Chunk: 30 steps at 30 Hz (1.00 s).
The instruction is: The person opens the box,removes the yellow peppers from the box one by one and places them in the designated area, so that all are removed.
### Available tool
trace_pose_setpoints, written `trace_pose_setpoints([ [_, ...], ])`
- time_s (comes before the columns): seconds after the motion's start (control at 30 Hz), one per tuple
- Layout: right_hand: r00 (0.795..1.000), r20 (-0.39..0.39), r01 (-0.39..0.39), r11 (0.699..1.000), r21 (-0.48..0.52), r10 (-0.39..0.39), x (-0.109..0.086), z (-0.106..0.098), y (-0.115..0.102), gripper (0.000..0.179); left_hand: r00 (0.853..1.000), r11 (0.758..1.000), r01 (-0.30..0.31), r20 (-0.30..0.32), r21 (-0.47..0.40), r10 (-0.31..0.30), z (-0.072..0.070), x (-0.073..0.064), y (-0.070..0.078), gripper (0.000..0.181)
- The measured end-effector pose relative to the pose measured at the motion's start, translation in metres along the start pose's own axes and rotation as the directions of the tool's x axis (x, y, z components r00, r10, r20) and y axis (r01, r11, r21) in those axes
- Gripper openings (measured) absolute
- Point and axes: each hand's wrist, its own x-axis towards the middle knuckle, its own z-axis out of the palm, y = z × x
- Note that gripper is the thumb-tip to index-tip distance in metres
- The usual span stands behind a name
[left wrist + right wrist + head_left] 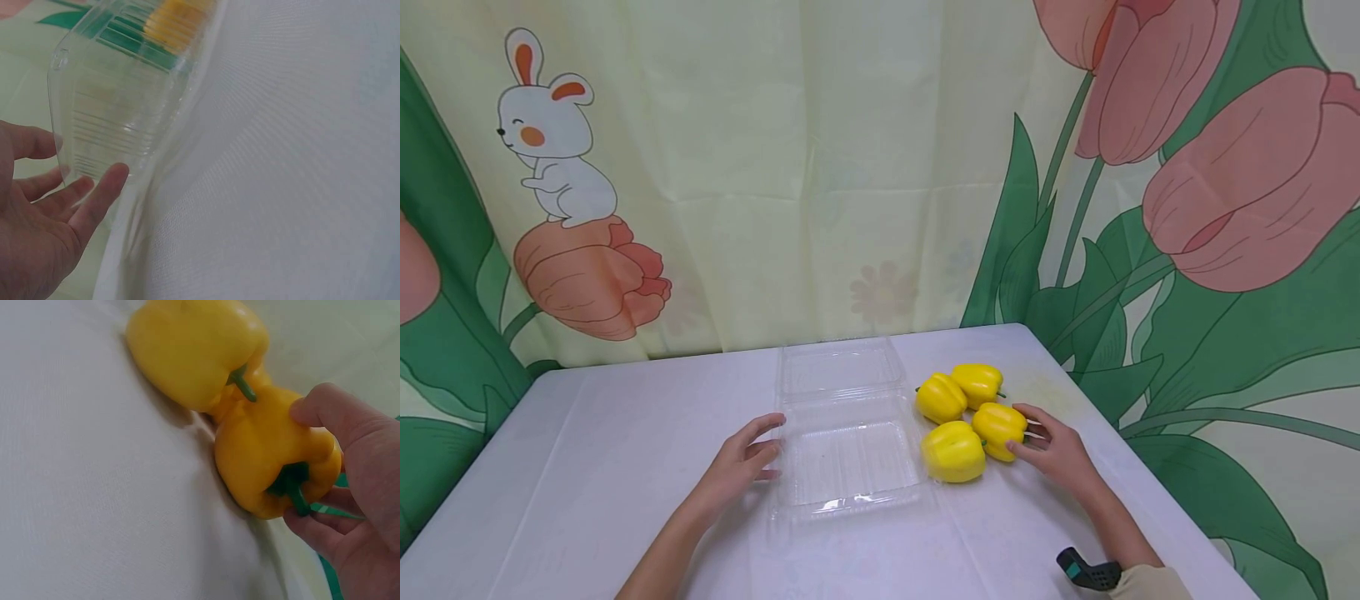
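A clear plastic clamshell container [857, 458] lies unfolded on the table, its lid [838, 371] toward the back. My left hand [745, 458] is at the container's left edge, its fingers loosely spread; in the left wrist view the fingertips [47, 142] reach the rim. Beside the container's right edge sits a group of several yellow bell peppers. My right hand [1052, 450] grips the rightmost yellow bell pepper [998, 429], thumb on one side and fingers on the other. In the right wrist view this pepper's green stem [294, 487] faces the hand.
Another yellow bell pepper [953, 452] stands left of the gripped one, with two more, a left one [941, 398] and a right one [977, 384], behind. A white cloth covers the table [625, 467]. Behind it hangs a printed curtain [737, 167]. A dark device [1086, 571] is at the right wrist.
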Motion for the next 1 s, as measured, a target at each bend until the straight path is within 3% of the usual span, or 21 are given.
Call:
trace_pose_setpoints([
  [0.57, 1.0, 0.02, 0.021, 1.0, 0.013, -0.021, 0.009, 0.003, -0.004, 0.074, 1.0, 1.0, -0.018, -0.01, 0.021, 0.018, -0.003, -0.003, -0.001, 0.051],
  [1.0, 0.99, -0.135, 0.04, 0.999, -0.002, -0.04, 0.009, 0.005, -0.028, 0.06, 1.0, 0.999, -0.014, -0.024, 0.043, 0.015, -0.011, -0.005, -0.004, 0.053],
])
